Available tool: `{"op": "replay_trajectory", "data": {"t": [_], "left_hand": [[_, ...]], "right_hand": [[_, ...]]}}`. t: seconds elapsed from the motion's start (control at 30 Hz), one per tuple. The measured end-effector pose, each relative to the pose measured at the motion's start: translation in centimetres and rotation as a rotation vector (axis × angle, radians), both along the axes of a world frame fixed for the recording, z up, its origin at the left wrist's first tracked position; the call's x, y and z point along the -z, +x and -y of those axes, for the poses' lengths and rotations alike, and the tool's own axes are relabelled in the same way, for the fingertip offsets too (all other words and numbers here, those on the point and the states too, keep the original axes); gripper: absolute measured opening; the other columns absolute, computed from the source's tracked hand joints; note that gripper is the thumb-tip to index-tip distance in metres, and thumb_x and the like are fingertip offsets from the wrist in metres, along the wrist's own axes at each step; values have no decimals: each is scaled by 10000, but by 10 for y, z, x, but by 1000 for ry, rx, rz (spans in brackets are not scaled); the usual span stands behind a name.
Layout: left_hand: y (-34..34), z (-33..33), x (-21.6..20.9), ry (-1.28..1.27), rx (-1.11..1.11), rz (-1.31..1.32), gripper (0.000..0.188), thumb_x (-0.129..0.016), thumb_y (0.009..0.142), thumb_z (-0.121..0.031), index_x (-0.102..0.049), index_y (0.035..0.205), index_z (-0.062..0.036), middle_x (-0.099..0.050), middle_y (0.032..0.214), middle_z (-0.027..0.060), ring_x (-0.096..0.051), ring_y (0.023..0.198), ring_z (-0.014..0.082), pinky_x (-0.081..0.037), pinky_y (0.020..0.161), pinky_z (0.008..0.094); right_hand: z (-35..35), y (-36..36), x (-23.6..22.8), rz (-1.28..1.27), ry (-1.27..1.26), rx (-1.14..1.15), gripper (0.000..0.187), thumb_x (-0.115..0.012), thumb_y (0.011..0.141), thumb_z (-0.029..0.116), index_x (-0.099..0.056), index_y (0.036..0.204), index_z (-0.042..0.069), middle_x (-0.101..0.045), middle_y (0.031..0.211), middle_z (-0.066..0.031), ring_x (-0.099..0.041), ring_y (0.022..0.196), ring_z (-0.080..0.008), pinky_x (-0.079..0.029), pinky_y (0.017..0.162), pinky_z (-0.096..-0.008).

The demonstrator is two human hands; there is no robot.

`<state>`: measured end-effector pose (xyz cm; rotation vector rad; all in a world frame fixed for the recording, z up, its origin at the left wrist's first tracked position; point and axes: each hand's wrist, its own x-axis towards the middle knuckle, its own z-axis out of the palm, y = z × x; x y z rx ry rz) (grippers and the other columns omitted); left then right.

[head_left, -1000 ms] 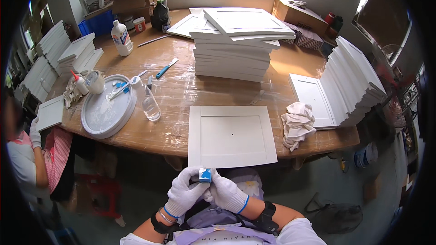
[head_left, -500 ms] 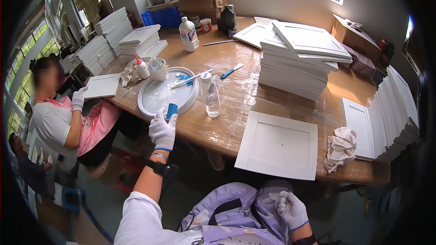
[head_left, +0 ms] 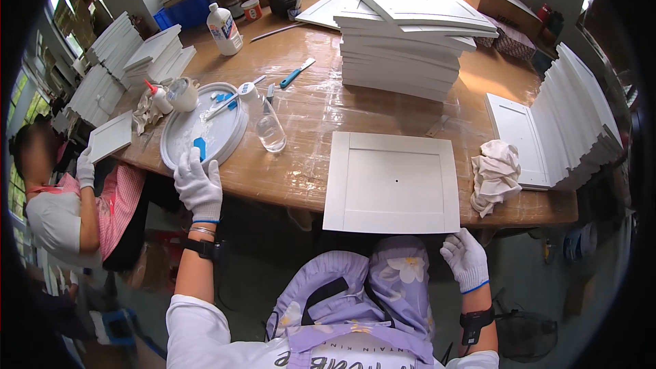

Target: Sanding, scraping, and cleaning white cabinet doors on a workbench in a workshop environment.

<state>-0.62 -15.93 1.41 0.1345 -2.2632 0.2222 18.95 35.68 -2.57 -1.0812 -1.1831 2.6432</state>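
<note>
My gloved left hand [head_left: 197, 188] is at the near rim of a round white lid [head_left: 239, 130], its fingertips closed on a small blue scraper [head_left: 199, 147]. White paste and more blue pieces [head_left: 224, 100] lie on the lid. A white panel [head_left: 393, 184] with a recessed middle and a small dark dot lies at the table's front edge in front of me. Just below its near right corner is my gloved right hand [head_left: 466, 260], fingers curled. Whatever is inside those fingers, if anything, is hidden.
A clear bottle [head_left: 270, 130] and a blue-handled putty knife [head_left: 298, 73] are beyond the lid. Stacked white panels [head_left: 400, 61] stand behind, with more panels [head_left: 581, 123] at right beside a crumpled cloth [head_left: 495, 174]. At left, a co-worker [head_left: 68, 212] holds another panel [head_left: 111, 137].
My left hand has moved with the blue scraper from the lid's right side to its near rim. My right hand has risen from my lap to the panel's near right corner. The view has shifted.
</note>
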Motion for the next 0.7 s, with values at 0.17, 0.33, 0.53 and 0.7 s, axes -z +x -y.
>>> {"op": "replay_trajectory", "data": {"t": [0.17,0.33,0.53,0.7], "left_hand": [[61,-78,0,486,566,451,280,-563,959,-287,-668,977,-28,-666,842,108,-641,780,281,-522,743,371],[70,-134,32,1525,498,1321,444,-502,1001,-404,-637,1085,11,-686,963,127,-673,827,204,-557,731,341],[85,-172,29,1955,751,1238,390,-588,970,-297,-563,1195,21,-654,1059,90,-637,922,147,-525,852,301],[96,-144,21,1844,1010,1097,324,-638,948,-193,-569,1187,14,-646,1058,50,-607,966,108,-498,879,274]], "right_hand": [[9,-20,-10,40,53,-15,367,-535,983,360,-565,1134,27,-608,921,-125,-586,724,-246,-546,669,-390],[16,-32,0,78,50,-93,394,-523,986,374,-551,1165,24,-621,911,-137,-615,713,-257,-555,623,-408],[-3,-14,19,-52,16,-55,332,-564,966,332,-578,1132,45,-637,903,-134,-616,730,-252,-556,638,-392],[-13,-5,-9,-182,292,-239,266,-607,904,159,-596,1126,12,-662,959,-103,-628,822,-197,-529,755,-330]]}}
